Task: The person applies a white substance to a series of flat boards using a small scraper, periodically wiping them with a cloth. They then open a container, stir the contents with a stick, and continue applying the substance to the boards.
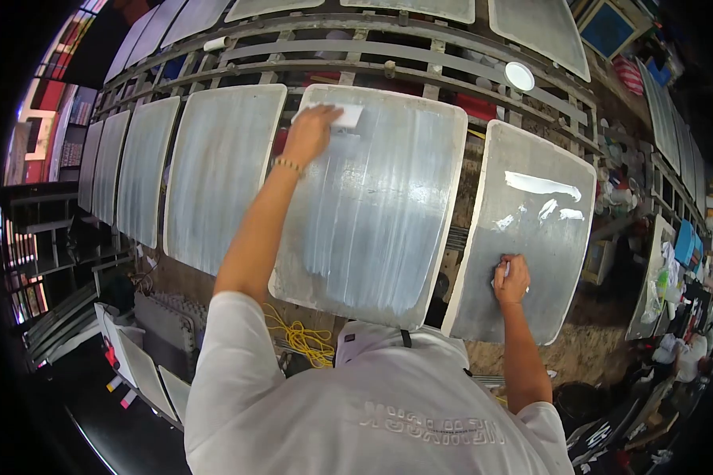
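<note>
My left hand (312, 134) is closed on a flat white scraper (347, 116) at the upper left of a grey panel (372, 198). Thin whitish streaks run down that panel's surface. On the grey panel to the right (554, 269), my right hand (512, 279) rests with its fingers curled round something small and whitish, mostly hidden. Above my right hand, a long smear of white paste (543, 186) and several smaller dabs lie on the same panel.
More grey panels (222, 170) stand in a row to the left, others beyond the metal rails (404, 54). A round white lid (520, 76) sits on the rails. Yellow cord (305, 340) lies below the panels. A person (693, 356) is at the far right.
</note>
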Demonstrator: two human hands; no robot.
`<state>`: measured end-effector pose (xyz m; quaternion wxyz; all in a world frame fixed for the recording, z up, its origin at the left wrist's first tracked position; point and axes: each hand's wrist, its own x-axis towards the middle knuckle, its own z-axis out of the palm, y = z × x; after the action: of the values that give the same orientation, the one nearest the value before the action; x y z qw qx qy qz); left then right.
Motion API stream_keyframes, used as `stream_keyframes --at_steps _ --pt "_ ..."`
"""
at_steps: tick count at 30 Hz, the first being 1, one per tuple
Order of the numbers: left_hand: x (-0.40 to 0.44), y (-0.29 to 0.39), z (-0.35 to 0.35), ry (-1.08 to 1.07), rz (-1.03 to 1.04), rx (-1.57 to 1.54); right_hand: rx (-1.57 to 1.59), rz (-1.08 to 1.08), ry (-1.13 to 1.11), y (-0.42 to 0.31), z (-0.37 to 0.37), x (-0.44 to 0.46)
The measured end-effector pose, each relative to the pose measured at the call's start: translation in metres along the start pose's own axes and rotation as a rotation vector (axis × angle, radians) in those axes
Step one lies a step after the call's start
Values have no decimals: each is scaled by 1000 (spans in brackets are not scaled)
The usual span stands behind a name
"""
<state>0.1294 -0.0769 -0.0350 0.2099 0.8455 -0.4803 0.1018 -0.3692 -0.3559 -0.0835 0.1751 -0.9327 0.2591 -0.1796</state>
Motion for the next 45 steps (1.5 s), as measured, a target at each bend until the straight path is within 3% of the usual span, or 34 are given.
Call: stream_keyframes --at_steps 8,11,21,23,29,31,35,37,39,45 --pt "33 -14 20 -119 -74 -39 21 20 -16 2 1 -1" --pt "-5 -4 10 -144 4 9 35 20 -14 1 1 0" --pt "-205 114 -81 -301 -94 17 31 29 -33 4 1 -2" --pt "-195 116 -98 -475 -162 -113 30 18 -26 5 1 1" --pt "-17 11 -32 -192 -78 -9 48 5 -35 4 -1 1" --pt "24 -18 -2 -216 -104 -33 39 11 -50 3 1 -2" --pt "51 -13 5 -357 -213 97 21 24 -37 2 -2 -1" --pt "28 -6 1 -388 -248 105 17 35 -64 5 1 -4" --pt "-11 7 -9 -312 -133 51 -19 39 -60 9 3 -4" --pt "-188 88 -55 -188 -158 -38 -17 0 -44 11 5 -4"
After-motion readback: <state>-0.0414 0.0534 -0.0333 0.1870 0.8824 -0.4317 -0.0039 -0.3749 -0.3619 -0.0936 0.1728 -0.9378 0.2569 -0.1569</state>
